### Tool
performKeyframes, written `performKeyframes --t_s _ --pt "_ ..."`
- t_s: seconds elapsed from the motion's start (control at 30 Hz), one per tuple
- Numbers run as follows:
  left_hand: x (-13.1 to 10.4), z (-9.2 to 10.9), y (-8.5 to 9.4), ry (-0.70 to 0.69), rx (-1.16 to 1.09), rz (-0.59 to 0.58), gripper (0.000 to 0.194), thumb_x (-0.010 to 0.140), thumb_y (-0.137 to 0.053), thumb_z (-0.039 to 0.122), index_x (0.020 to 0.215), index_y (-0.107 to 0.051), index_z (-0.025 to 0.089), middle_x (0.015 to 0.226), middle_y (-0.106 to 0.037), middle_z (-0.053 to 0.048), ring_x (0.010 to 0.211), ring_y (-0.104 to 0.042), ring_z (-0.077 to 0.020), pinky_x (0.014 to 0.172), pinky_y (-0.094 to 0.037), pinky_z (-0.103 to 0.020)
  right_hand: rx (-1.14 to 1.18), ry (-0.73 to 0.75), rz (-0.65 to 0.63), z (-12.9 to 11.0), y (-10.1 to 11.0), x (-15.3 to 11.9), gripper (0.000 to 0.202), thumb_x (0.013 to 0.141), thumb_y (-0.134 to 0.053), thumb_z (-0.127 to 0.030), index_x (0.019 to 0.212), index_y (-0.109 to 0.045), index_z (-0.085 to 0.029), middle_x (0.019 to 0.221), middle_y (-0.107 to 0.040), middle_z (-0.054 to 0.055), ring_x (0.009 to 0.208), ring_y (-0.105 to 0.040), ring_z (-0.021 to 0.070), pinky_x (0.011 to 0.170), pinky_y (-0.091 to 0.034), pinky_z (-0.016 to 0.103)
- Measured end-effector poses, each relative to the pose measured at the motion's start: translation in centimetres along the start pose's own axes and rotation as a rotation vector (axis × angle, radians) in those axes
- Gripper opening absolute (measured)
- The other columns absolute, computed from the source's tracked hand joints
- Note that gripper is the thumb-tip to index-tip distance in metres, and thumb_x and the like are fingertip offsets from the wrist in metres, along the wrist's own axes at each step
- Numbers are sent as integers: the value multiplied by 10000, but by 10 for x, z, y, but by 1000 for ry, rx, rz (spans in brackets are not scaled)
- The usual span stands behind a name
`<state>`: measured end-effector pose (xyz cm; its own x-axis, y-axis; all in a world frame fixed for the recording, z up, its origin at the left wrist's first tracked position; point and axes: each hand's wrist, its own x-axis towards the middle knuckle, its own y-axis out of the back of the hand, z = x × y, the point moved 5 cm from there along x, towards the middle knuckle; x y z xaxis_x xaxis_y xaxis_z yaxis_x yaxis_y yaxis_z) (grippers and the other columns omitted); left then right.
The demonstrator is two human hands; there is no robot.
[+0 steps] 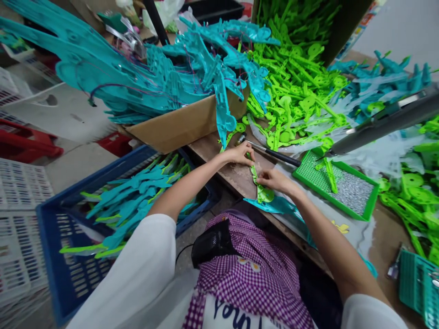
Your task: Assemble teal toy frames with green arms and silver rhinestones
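Observation:
A long lime-green plastic part (265, 194) with a rounded end lies between my hands at the table's front edge. My left hand (241, 153) pinches its far, narrow end, the fingertips bent close together. Lower down, my right hand (273, 179) has thumb and finger closed on the same part. Its rounded end overlaps a turquoise plastic shell (279, 205) that lies along the edge near my body. Just beyond my hands rests a dark screwdriver-like rod (274, 155) with a metal shaft. What lies under my fingertips is hidden.
A cardboard box (185, 121) of turquoise wired shells stands at the left, beside heaped green parts (291, 100). At right are a green tray (355, 212) of small screws and a hanging dark tool (384, 121). A blue crate (55, 256) of assembled pieces sits lower left.

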<state>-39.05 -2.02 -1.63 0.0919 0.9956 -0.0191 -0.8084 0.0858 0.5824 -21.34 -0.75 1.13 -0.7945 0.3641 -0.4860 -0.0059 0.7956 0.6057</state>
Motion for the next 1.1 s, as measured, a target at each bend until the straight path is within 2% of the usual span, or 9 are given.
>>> performKeyframes --t_s 0.1,0.2,0.3,0.47,0.57,0.67,0.83,0.93,1.1 --pt "1 -1 0 -5 -1 1 227 629 -819 270 808 -735 159 980 -422 -33 905 -514 -147 874 -466 -290 -167 68 215 -10 11 -3 255 837 -563 -416 876 -640 -176 850 -692 47 752 -603 161 635 -375 247" --pt "1 -1 0 -8 1 11 234 619 -821 272 800 -730 155 982 -442 -35 934 -511 -158 909 -444 -294 -273 0 368 -22 14 7 285 828 -576 -446 955 -619 -194 936 -698 75 827 -623 208 672 -383 272" --pt "1 -1 0 -6 -8 11 217 621 -811 265 785 -722 154 984 -446 -31 917 -515 -152 910 -442 -291 -304 -42 337 -24 7 22 252 798 -612 -391 962 -590 -201 902 -696 73 802 -627 228 664 -386 283" --pt "2 -4 -1 -27 -9 9 231 619 -813 264 810 -723 170 982 -425 -24 949 -508 -161 906 -444 -293 -187 56 334 -14 4 32 170 797 -609 -298 931 -568 -202 817 -676 27 738 -609 185 645 -381 264" --pt "2 -4 -1 -33 -5 18 221 618 -812 258 797 -717 171 980 -423 -21 960 -507 -165 914 -439 -296 -105 46 293 -8 3 39 145 773 -637 -277 873 -565 -202 758 -656 -3 691 -587 155 629 -378 246" --pt "-1 -1 -2 -45 9 21 213 630 -806 264 791 -706 165 978 -419 -22 942 -510 -160 906 -440 -298 -145 31 301 -7 3 39 153 768 -647 -291 864 -566 -204 777 -659 7 702 -583 163 627 -377 253" --pt "-11 7 -3 -54 -19 63 201 709 -750 305 838 -685 166 1024 -421 -39 939 -519 -162 870 -458 -302 -137 141 340 -10 5 -1 220 887 -524 -388 974 -582 -194 907 -695 50 782 -621 174 689 -414 270" --pt "-14 10 -3 -50 -17 67 216 713 -744 322 854 -682 169 1044 -422 -41 943 -518 -164 894 -452 -315 -219 108 338 -6 6 -30 249 906 -507 -382 1041 -602 -196 984 -710 71 849 -645 189 726 -418 281" --pt "-13 12 -2 -33 -10 42 200 721 -737 309 853 -679 171 1022 -413 -33 966 -514 -162 919 -449 -318 -315 45 316 -9 -8 -42 209 922 -477 -325 997 -644 -223 998 -728 48 895 -664 200 728 -407 278"
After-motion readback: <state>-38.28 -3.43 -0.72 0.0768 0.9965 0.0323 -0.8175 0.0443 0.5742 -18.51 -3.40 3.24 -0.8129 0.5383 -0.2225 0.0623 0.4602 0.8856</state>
